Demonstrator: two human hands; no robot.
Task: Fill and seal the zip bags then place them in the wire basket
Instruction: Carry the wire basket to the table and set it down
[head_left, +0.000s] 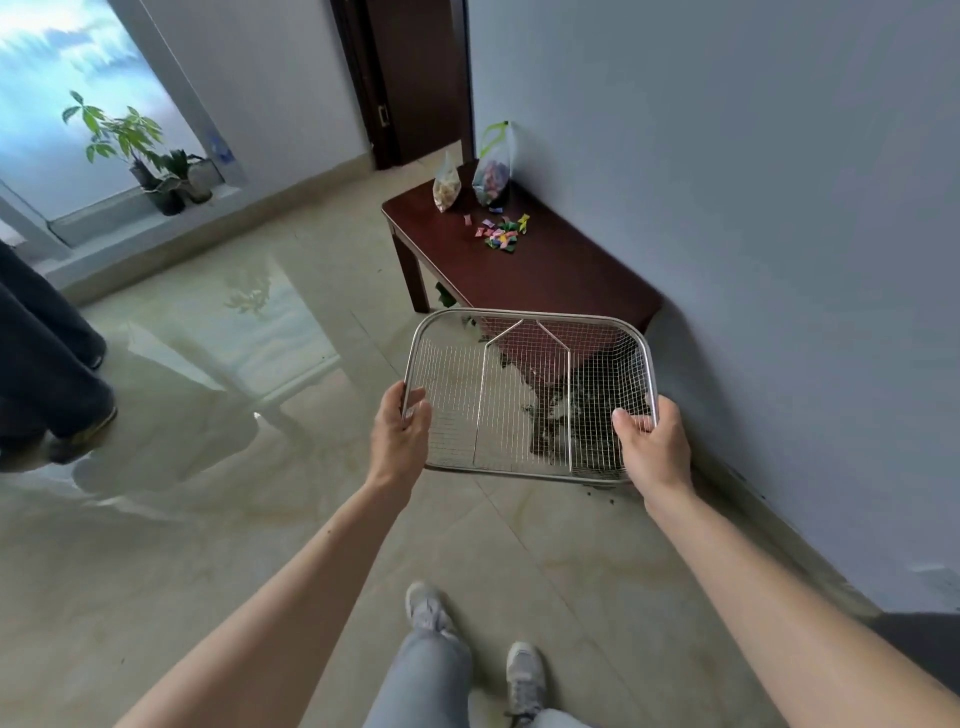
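Between both hands, wire basket (527, 387) held up empty: left hand (400, 434) fingers (415, 415) and right hand (652, 441) clamped on its side rims. Well beyond the fingers, on the counter (545, 270): two zip bags (492, 171), partly filled, seals probably open. Loose candies (501, 234), roughly twenty. Nothing basketed yet.

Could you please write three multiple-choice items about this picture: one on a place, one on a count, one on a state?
1. Where do the loose coloured candies lie?
A. on the dark wooden table
B. in the basket
C. on the floor

2. How many zip bags stand on the table?
A. one
B. two
C. four

3. What is the state of the wire basket?
A. full
B. on the table
C. empty, held in the air

Answers: 1 A, they lie scattered on the tabletop. 2 B, a small bag and a large bag. 3 C, left hand and right hand grip its sides.
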